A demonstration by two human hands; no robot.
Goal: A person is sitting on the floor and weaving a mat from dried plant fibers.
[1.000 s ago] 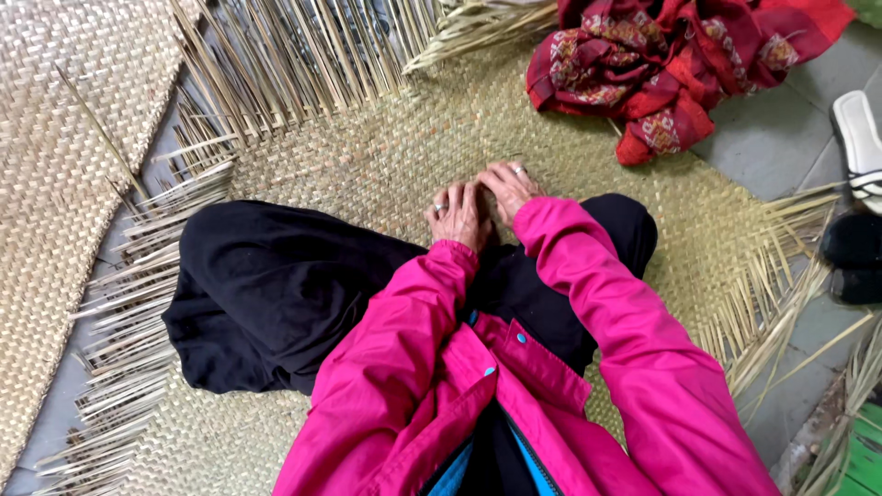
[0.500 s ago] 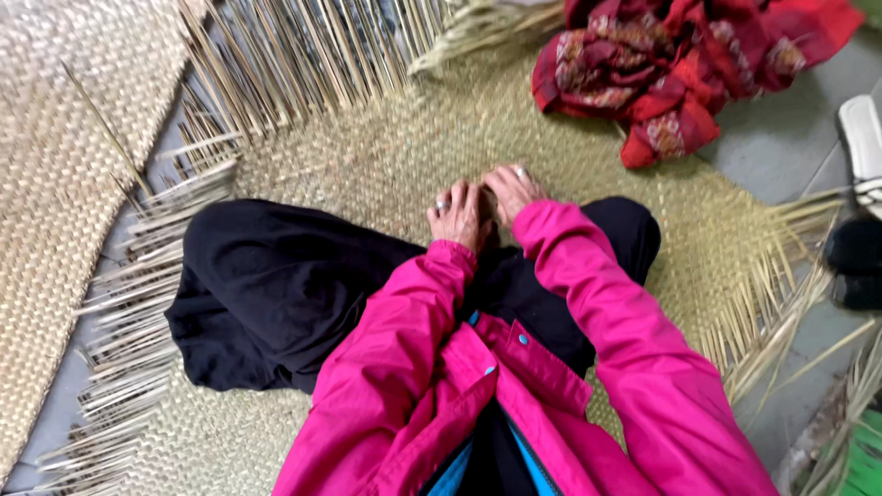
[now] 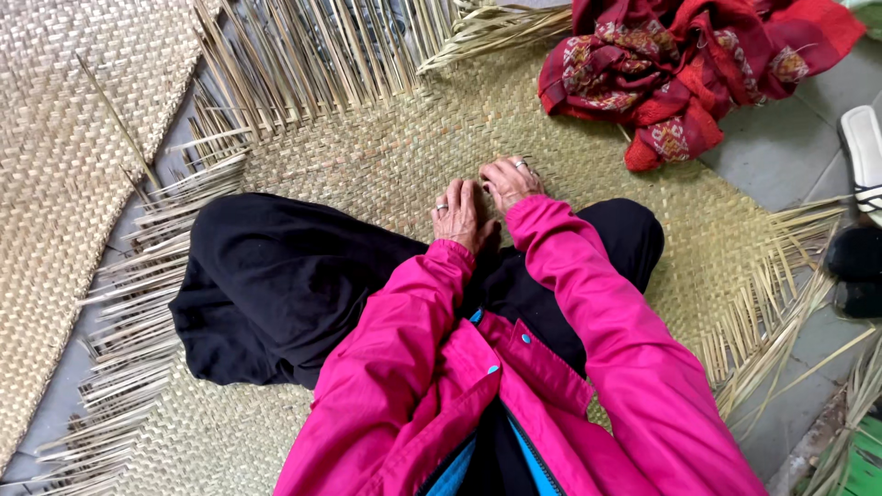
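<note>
I sit cross-legged in black trousers (image 3: 285, 276) and a pink jacket (image 3: 551, 367) on a part-woven straw mat (image 3: 395, 156). My left hand (image 3: 459, 216) rests palm down between my knees, a ring on one finger, nothing visibly in it. My right hand (image 3: 508, 182) lies just beside it, fingers bent and pressed onto the mat's weave, also with a ring. The two hands touch or nearly touch. Whether the fingers pinch a straw strand is too small to tell.
Loose unwoven straw ends (image 3: 312, 55) fan out at the mat's far and left edges. A second woven mat (image 3: 64, 165) lies at left. A red patterned cloth (image 3: 680, 64) is bunched at top right. Sandals (image 3: 864, 156) sit on the grey floor at right.
The view has shifted slightly. Both hands stay in the same place on the mat, with only small finger movement.
</note>
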